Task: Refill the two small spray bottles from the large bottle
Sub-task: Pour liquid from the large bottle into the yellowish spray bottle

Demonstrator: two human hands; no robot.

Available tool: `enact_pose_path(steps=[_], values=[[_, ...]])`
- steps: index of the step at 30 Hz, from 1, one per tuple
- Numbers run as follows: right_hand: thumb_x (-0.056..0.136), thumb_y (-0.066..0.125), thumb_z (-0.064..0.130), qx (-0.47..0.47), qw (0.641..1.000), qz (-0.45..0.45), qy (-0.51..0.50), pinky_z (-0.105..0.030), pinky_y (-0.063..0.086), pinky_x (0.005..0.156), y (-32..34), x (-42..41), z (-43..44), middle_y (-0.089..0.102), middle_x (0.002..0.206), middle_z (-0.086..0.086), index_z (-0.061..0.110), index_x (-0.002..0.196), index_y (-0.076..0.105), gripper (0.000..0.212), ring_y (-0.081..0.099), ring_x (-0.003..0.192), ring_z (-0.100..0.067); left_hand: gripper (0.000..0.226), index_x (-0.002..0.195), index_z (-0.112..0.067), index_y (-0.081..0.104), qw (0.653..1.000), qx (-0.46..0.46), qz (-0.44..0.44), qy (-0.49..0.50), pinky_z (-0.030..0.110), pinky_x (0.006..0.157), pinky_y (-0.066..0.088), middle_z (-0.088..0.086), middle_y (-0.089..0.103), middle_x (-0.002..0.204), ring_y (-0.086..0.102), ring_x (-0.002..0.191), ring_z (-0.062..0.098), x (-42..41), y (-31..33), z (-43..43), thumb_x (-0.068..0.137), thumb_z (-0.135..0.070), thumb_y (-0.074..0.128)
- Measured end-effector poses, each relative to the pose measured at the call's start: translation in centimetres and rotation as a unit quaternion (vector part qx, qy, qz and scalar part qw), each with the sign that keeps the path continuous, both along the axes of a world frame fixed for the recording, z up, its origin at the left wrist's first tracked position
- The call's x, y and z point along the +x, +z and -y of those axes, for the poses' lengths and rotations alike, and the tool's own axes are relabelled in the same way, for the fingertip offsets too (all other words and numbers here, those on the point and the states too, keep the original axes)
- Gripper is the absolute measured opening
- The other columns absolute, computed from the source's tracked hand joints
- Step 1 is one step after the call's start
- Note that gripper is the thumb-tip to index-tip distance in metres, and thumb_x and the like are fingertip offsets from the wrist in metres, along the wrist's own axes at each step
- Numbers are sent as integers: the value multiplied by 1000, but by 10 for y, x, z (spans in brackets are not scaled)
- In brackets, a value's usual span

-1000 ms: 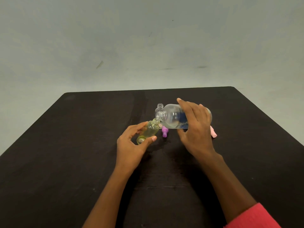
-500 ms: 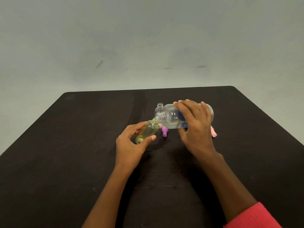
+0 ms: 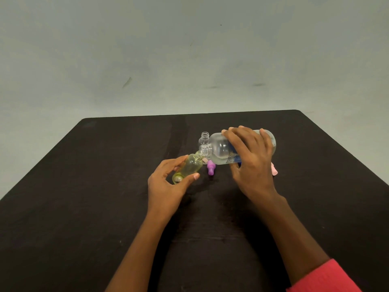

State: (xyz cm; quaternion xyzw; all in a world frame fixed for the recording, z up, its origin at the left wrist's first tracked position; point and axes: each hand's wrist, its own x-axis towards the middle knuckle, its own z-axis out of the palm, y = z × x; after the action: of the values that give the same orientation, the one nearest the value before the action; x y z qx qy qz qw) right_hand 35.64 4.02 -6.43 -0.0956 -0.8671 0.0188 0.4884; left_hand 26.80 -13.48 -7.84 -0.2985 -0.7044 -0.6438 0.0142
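Note:
My right hand (image 3: 251, 161) grips the large clear bottle (image 3: 221, 149), tipped on its side with its open mouth pointing left. That mouth meets the neck of a small yellow-green spray bottle (image 3: 189, 167), which my left hand (image 3: 168, 184) holds tilted between thumb and fingers. A second small clear bottle (image 3: 204, 137) stands upright and uncapped just behind the large bottle's neck. A purple spray cap (image 3: 211, 167) lies on the table under the large bottle. A pink cap (image 3: 274, 170) shows partly behind my right hand.
The black table (image 3: 84, 197) reaches a far edge in front of a pale wall. A red sleeve (image 3: 324, 277) covers my right forearm at the lower right corner.
The large bottle's rear end has risen slightly, tipping it more toward the small yellow-green bottle. Both hands keep their grips and stay nearly in place.

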Motion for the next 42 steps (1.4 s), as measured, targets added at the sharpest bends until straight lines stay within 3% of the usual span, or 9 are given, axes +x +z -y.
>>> enact_pose_path(steps=[42], values=[[57, 71, -12, 0, 1000, 10, 0, -45, 17, 115, 1, 1, 0, 59, 127, -5, 21, 130, 47, 84, 44, 127, -21, 44, 108, -19, 71, 1000, -2, 2, 0, 7, 79, 45, -3, 70, 102, 63, 95, 4, 2, 4, 1, 68, -8, 83]])
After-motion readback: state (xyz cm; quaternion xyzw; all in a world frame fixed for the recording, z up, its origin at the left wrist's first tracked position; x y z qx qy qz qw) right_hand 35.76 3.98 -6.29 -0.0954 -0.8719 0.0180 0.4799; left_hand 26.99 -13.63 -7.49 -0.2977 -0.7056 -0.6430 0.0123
